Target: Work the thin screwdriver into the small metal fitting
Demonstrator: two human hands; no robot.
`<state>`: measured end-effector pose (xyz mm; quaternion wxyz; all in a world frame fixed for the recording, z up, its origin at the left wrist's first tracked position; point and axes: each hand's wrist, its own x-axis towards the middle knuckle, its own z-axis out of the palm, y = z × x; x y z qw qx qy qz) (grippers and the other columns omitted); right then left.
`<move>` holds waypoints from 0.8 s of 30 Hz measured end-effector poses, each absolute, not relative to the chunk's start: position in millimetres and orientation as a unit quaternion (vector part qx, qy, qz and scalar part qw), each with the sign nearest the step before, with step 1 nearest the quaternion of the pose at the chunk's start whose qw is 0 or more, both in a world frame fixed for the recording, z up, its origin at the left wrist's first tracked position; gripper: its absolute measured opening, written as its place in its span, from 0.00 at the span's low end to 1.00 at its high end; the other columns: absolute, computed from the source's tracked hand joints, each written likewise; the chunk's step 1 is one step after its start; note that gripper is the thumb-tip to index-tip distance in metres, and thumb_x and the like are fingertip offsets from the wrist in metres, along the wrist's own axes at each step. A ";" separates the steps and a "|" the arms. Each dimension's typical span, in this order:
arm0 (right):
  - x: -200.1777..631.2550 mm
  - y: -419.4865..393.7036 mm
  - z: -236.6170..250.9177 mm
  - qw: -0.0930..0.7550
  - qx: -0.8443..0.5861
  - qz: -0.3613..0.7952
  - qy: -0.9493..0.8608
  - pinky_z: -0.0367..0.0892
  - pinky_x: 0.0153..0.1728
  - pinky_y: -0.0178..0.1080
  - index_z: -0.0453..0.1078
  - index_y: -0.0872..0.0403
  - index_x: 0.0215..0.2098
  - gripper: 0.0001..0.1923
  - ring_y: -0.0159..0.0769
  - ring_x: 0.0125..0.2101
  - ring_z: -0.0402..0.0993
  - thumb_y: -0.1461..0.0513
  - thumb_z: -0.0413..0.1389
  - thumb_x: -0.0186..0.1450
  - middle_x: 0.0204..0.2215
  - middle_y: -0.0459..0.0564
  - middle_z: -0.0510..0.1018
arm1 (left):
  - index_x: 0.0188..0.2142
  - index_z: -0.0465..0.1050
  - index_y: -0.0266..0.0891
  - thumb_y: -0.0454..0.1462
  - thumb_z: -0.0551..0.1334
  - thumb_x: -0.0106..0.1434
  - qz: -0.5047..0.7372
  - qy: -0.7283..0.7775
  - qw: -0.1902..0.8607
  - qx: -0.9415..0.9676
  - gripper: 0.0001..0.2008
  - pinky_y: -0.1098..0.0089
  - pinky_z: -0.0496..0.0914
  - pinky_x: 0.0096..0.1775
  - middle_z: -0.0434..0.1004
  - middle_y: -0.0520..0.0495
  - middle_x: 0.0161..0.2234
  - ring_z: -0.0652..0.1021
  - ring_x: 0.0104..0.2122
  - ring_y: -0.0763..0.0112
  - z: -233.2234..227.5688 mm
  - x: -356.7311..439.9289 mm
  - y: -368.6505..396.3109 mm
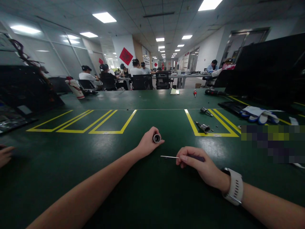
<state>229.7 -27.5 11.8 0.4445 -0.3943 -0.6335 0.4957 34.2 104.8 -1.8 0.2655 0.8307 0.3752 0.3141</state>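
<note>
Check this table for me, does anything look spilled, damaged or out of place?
Nothing looks plainly spilled or damaged. Slightly untidy, though: two tiny bits lie loose, in no container, beside the nearer metal part, within the yellow outline at right. A pixelated patch farther right hides whatever is there.

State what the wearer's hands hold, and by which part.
The left hand grips a hollow metal cylinder around its side; the right hand holds a slim screwdriver by its dark handle.

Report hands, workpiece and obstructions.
Left hand gripping hollow metal part. Right hand holding thin-shafted tool, apart from part. No obstruction seen between tool and part.
</note>
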 end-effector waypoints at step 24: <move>217.5 -25.1 16.7 0.391 -0.460 0.383 -0.700 0.64 0.40 0.39 0.69 0.52 0.39 0.07 0.34 0.37 0.69 0.61 0.51 0.65 0.36 0.47 0.73 | 0.25 0.64 0.36 0.36 0.55 0.62 0.250 0.217 0.024 0.943 0.10 0.72 0.59 0.29 0.65 0.51 0.24 0.67 0.26 0.74 -0.4 35.0 88.5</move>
